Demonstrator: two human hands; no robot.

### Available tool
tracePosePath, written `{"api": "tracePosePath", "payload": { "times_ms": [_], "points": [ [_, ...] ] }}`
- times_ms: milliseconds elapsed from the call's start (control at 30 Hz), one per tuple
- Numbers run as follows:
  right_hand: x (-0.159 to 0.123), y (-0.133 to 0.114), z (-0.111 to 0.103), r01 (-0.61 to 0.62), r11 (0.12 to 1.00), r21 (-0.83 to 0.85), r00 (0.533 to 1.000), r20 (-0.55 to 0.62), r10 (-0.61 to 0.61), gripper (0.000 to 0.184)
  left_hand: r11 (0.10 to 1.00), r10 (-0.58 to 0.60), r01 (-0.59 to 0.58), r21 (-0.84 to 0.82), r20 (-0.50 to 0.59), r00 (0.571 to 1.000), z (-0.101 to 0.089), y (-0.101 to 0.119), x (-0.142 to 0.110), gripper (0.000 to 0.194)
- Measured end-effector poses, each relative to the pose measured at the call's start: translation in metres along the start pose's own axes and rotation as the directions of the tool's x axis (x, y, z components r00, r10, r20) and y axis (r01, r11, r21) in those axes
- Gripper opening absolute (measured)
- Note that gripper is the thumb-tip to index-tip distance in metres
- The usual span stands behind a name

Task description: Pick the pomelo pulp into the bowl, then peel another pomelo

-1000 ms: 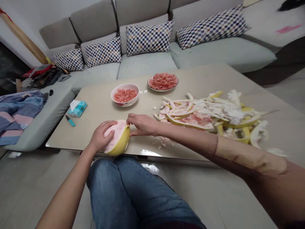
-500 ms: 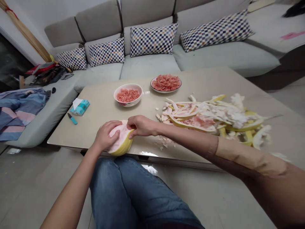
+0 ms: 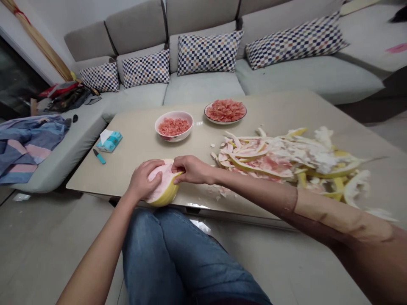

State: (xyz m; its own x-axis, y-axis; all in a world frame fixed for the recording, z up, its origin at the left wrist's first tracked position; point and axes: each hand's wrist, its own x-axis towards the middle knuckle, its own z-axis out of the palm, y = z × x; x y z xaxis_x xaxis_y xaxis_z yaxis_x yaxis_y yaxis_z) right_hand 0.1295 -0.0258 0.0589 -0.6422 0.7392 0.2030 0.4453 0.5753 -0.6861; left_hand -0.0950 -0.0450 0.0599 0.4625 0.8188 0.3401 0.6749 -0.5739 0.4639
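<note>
A partly peeled pomelo (image 3: 166, 196) rests at the table's near edge, pale pink pith on top and yellow rind below. My left hand (image 3: 146, 180) is wrapped over its left side, thumb on the pith. At the right, my right hand (image 3: 190, 169) pinches the edge of the rind with bent fingers. Beyond my hands stand a white bowl (image 3: 174, 137) of pink pomelo flesh and a dark-rimmed plate (image 3: 225, 123) heaped with more. The underside of the pomelo is hidden.
A wide heap of pomelo peel (image 3: 267, 163) covers the table's right part, with scraps around it. Left of my hands lie a teal knife (image 3: 99, 156) and a tissue pack (image 3: 110, 141). A grey sofa (image 3: 203, 89) with checked cushions runs along the far side.
The whole view has shifted slightly. My right hand has pulled the rind edge a little outward to the right; my left hand keeps its hold.
</note>
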Motion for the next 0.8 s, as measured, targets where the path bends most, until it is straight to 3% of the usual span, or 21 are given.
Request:
{"api": "tracePosePath", "payload": {
  "times_ms": [133, 300, 500, 700, 800],
  "points": [
    [-0.001, -0.001, 0.001, -0.023, 1.0, 0.015, 1.0, -0.008, 0.023, 0.023, 1.0, -0.017, 0.016, -0.005, -0.007, 1.0, 0.001, 0.0, 0.001, 0.032],
    [-0.003, -0.005, 0.003, -0.036, 0.999, -0.024, 0.999, -0.014, 0.036, 0.033, 1.0, -0.018, 0.018, 0.024, 0.003, 1.0, 0.001, 0.003, 0.002, 0.031],
    [-0.007, -0.012, 0.008, -0.003, 0.999, -0.034, 1.0, -0.019, 0.002, 0.016, 1.0, -0.027, 0.027, 0.009, -0.014, 1.0, 0.002, 0.003, 0.003, 0.03],
    [-0.011, -0.022, 0.007, -0.12, 0.989, -0.09, 0.992, -0.058, 0.115, 0.021, 0.997, -0.076, 0.076, -0.002, -0.031, 0.997, 0.003, -0.001, 0.008, 0.03],
    [-0.011, -0.019, 0.007, -0.181, 0.983, -0.011, 0.978, -0.105, 0.179, 0.02, 0.996, -0.09, 0.089, -0.014, -0.044, 0.995, 0.003, -0.002, 0.008, 0.03]
  ]
}}
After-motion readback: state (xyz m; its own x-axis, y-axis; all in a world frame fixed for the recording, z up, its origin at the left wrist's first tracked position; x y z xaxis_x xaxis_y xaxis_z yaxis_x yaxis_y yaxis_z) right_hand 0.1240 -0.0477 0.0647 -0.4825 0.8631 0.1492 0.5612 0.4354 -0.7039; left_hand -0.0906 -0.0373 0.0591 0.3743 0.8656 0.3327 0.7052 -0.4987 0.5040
